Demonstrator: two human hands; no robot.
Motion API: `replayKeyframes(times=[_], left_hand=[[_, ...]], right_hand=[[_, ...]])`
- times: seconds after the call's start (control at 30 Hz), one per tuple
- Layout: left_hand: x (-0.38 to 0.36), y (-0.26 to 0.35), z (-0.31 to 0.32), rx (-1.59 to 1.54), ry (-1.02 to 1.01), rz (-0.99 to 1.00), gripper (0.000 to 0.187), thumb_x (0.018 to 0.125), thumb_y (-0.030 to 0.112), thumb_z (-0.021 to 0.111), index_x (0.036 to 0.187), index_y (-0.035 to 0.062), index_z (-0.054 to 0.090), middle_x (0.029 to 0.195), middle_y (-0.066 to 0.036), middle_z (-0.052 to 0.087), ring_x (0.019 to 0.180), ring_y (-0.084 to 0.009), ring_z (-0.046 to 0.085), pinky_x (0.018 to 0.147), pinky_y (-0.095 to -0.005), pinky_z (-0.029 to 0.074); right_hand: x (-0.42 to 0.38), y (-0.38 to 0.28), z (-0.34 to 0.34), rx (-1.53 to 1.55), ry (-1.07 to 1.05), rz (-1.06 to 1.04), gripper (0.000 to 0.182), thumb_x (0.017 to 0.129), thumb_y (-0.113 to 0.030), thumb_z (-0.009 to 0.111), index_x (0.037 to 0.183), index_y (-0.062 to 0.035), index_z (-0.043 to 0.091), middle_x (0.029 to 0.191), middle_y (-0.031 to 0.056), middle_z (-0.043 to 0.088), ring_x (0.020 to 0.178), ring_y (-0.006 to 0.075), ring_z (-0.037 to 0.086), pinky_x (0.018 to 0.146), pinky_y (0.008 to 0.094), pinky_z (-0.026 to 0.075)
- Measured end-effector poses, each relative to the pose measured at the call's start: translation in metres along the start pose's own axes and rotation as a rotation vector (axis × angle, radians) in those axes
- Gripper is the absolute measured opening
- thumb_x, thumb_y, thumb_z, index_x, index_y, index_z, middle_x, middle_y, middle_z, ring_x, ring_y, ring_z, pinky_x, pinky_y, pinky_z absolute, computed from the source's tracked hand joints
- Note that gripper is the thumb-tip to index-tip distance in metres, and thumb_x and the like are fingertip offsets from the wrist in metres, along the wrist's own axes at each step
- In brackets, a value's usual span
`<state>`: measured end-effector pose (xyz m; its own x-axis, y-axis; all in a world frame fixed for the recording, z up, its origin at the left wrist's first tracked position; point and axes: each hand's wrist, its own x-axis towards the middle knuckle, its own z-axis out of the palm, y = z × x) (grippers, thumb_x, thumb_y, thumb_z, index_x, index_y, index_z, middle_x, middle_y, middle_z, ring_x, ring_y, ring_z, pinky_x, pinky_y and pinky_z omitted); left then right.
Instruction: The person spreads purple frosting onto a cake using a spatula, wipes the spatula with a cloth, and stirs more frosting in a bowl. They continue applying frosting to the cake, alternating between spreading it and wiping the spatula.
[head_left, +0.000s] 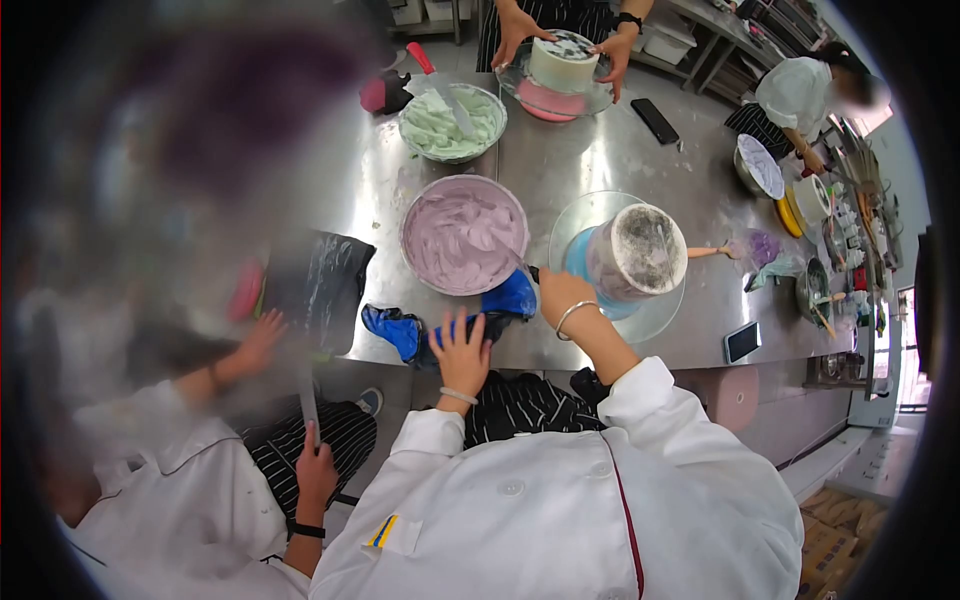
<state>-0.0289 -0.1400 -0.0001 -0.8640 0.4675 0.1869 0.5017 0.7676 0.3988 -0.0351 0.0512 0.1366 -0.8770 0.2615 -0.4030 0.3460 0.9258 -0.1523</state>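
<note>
A bowl of pale purple cream (455, 240) stands on the table in front of me. My right hand (565, 302) is closed around the dark handle of a spatula (512, 256), its blade dipping into the cream at the bowl's right side. Fingers spread, my left hand (463, 355) rests at a crumpled blue and black cloth-like item (395, 330) by the table edge. Right of the bowl is a round white cake form (645, 250), its top smudged grey, on a clear glass turntable (650, 315) with a blue base.
Across the table, another person's hands (520, 28) hold a pale cake form (563, 65). Nearby are a bowl of green cream (453, 125) and a black phone (655, 121). Another phone (742, 343) lies near the right edge. Left of me, a person's hand (316, 462) holds a long spatula.
</note>
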Motion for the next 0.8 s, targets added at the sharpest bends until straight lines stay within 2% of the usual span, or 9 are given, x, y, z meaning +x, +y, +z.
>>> replayKeyframes(times=[0.03, 0.17, 0.27, 0.33, 0.43, 0.53, 0.57, 0.67, 0.8], left_hand=[[0.0, 0.013, 0.004, 0.013, -0.161, 0.043, 0.052, 0.075, 0.025, 0.055, 0.122, 0.0068, 0.04, 0.135, -0.015, 0.024, 0.124, -0.0368, 0.018, 0.098, -0.0491, 0.017], [0.021, 0.04, 0.04, -0.076, -0.183, 0.102, 0.054, 0.074, 0.026, 0.056, 0.123, 0.0092, 0.04, 0.134, -0.01, 0.027, 0.124, -0.0352, 0.018, 0.098, -0.0504, 0.017], [0.049, 0.039, 0.064, -0.157, -0.152, 0.309, 0.054, 0.074, 0.025, 0.055, 0.124, 0.009, 0.038, 0.131, -0.012, 0.031, 0.123, -0.0337, 0.022, 0.098, -0.0498, 0.018], [0.065, 0.038, 0.072, -0.354, -0.172, 0.539, 0.049, 0.073, 0.02, 0.056, 0.118, 0.0096, 0.043, 0.123, -0.011, 0.037, 0.12, -0.0311, 0.027, 0.1, -0.0467, 0.019], [0.072, 0.035, 0.075, -0.332, -0.185, 0.588, 0.041, 0.069, 0.011, 0.057, 0.109, 0.0076, 0.048, 0.118, -0.014, 0.04, 0.117, -0.0294, 0.033, 0.097, -0.0445, 0.024], [0.027, 0.023, 0.046, -0.387, 0.025, 0.404, 0.036, 0.065, 0.005, 0.056, 0.101, 0.0054, 0.052, 0.112, -0.015, 0.042, 0.111, -0.0305, 0.037, 0.092, -0.0446, 0.028], [0.009, 0.019, 0.033, -0.279, 0.143, 0.218, 0.032, 0.063, 0.006, 0.056, 0.095, 0.0036, 0.053, 0.108, -0.016, 0.044, 0.107, -0.0325, 0.039, 0.087, -0.043, 0.031], [-0.009, -0.011, 0.025, -0.149, 0.272, -0.403, 0.053, 0.061, 0.004, 0.053, 0.113, 0.0022, 0.044, 0.117, -0.019, 0.039, 0.113, -0.0352, 0.032, 0.093, -0.0473, 0.024], [0.032, -0.061, 0.027, 0.031, 0.304, -0.262, 0.048, 0.062, 0.0, 0.05, 0.11, 0.002, 0.047, 0.115, -0.019, 0.042, 0.11, -0.0361, 0.036, 0.091, -0.0459, 0.027]], right_hand=[[0.001, 0.0, 0.002, 0.01, -0.001, 0.001, 0.022, 0.075, -0.009, 0.05, 0.095, 0.0015, 0.05, 0.089, 0.0201, 0.059, 0.082, 0.0333, 0.059, 0.071, 0.0376, 0.047], [0.003, 0.008, 0.018, 0.029, 0.096, -0.023, 0.019, 0.076, -0.01, 0.045, 0.091, -0.0001, 0.05, 0.081, 0.0214, 0.059, 0.076, 0.0356, 0.058, 0.065, 0.0419, 0.047], [0.005, 0.004, 0.019, 0.039, 0.103, -0.037, 0.02, 0.076, -0.011, 0.047, 0.092, -0.0002, 0.048, 0.08, 0.021, 0.059, 0.075, 0.0355, 0.059, 0.065, 0.0421, 0.047], [0.003, -0.001, 0.014, 0.021, 0.046, 0.0, 0.021, 0.075, -0.012, 0.049, 0.092, 0.0, 0.046, 0.078, 0.0206, 0.059, 0.074, 0.0355, 0.059, 0.064, 0.0421, 0.047], [0.003, -0.004, 0.015, 0.031, 0.063, -0.001, 0.022, 0.075, -0.011, 0.048, 0.093, 0.0001, 0.046, 0.077, 0.0203, 0.059, 0.073, 0.0356, 0.059, 0.064, 0.0421, 0.047], [0.005, -0.002, 0.012, -0.021, 0.048, -0.034, 0.021, 0.074, -0.009, 0.046, 0.093, -0.0006, 0.046, 0.076, 0.0196, 0.059, 0.072, 0.035, 0.059, 0.063, 0.0419, 0.047], [0.005, -0.003, 0.01, -0.02, 0.052, -0.038, 0.021, 0.074, -0.009, 0.046, 0.093, -0.0006, 0.046, 0.076, 0.0196, 0.059, 0.072, 0.035, 0.059, 0.063, 0.0419, 0.047], [-0.001, -0.004, 0.007, -0.043, 0.074, -0.033, 0.016, 0.077, -0.01, 0.045, 0.089, -0.001, 0.049, 0.076, 0.0176, 0.061, 0.072, 0.0318, 0.061, 0.063, 0.0393, 0.048], [-0.009, -0.004, 0.003, -0.092, 0.054, -0.053, 0.015, 0.077, -0.01, 0.043, 0.087, -0.0017, 0.051, 0.072, 0.0152, 0.061, 0.069, 0.0292, 0.061, 0.06, 0.038, 0.048]])
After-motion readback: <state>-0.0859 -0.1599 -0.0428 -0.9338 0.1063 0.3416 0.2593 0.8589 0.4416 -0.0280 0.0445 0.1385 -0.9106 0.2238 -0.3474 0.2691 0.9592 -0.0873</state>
